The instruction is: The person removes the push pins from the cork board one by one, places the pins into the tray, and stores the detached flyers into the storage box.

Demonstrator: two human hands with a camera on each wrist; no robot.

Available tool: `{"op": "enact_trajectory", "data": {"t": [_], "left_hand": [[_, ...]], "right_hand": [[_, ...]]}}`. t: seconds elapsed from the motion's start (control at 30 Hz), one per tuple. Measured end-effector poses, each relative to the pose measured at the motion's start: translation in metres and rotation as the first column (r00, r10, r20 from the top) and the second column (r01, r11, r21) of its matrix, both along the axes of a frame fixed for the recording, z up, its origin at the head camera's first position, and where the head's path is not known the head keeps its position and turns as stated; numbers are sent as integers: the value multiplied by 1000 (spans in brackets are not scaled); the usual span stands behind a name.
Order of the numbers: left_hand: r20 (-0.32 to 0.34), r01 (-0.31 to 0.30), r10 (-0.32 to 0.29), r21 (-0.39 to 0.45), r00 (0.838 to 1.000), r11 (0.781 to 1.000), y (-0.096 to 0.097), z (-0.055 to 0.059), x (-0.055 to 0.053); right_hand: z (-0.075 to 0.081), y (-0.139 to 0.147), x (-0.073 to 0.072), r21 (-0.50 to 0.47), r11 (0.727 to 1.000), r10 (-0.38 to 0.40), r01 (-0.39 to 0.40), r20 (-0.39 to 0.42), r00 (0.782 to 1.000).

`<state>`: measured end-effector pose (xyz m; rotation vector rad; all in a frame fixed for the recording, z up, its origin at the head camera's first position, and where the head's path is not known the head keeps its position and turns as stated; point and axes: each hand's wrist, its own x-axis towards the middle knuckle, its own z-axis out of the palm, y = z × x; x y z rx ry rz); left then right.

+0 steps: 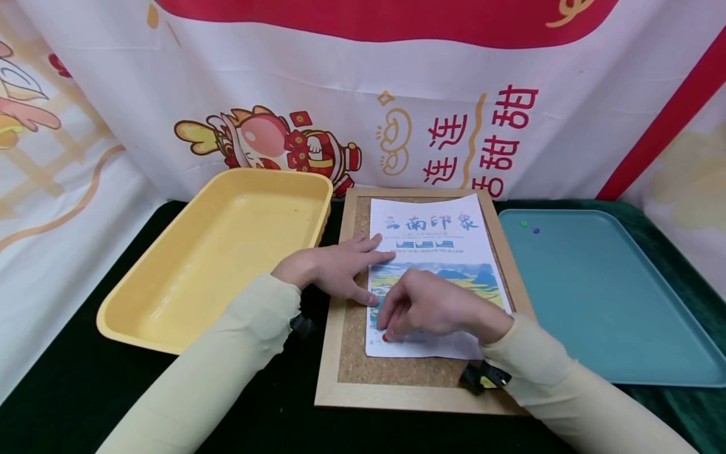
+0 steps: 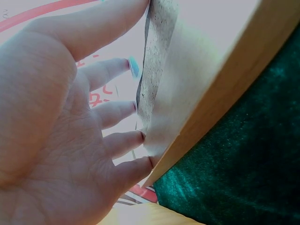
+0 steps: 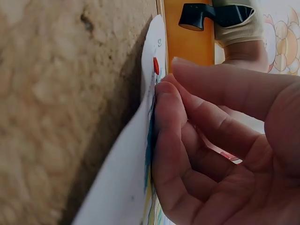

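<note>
A white printed sheet (image 1: 448, 217) with a blue and yellow landscape lies on a wood-framed cork board (image 1: 353, 347). My left hand (image 1: 340, 268) rests with fingers spread over the board's left side and the sheet's left edge. Low on the sheet, a small red thumbtack (image 3: 156, 65) sits against the paper near its lower left corner. My right hand (image 1: 433, 306) is loosely bent over that corner, thumb and fingertips close to the tack. In the right wrist view a narrow gap separates them from it, and the paper's edge lifts off the cork.
Left of the board stands a deep yellow tray (image 1: 127, 328). On the right a flat blue-green tray (image 1: 601, 296) carries a small green piece (image 1: 524, 224) and a purple piece (image 1: 536, 231). Dark green cloth (image 1: 266, 403) covers the table; a printed white curtain (image 1: 317, 69) hangs behind.
</note>
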<state>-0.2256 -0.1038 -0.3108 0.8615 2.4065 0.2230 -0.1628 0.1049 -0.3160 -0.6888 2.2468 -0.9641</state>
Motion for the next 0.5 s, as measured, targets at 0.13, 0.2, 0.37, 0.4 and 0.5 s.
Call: {"op": "enact_trajectory", "data": {"t": [0.13, 0.2, 0.37, 0.4, 0.5], "left_hand": [[-3, 6, -6, 3, 1000, 1000, 0, 0, 0], [-3, 7, -7, 6, 1000, 1000, -1, 0, 1], [-3, 5, -5, 7, 1000, 1000, -1, 1, 2], [-3, 4, -4, 8, 1000, 1000, -1, 0, 2], [-1, 2, -2, 9, 1000, 1000, 0, 0, 2]], "right_hand": [[-1, -2, 1, 29, 999, 18, -17, -26, 999], [-1, -3, 2, 41, 999, 24, -23, -32, 999], [-2, -5, 4, 70, 997, 22, -20, -36, 999], [-2, -5, 4, 71, 997, 25, -22, -37, 999], [-3, -5, 4, 72, 997, 23, -20, -41, 999]]}}
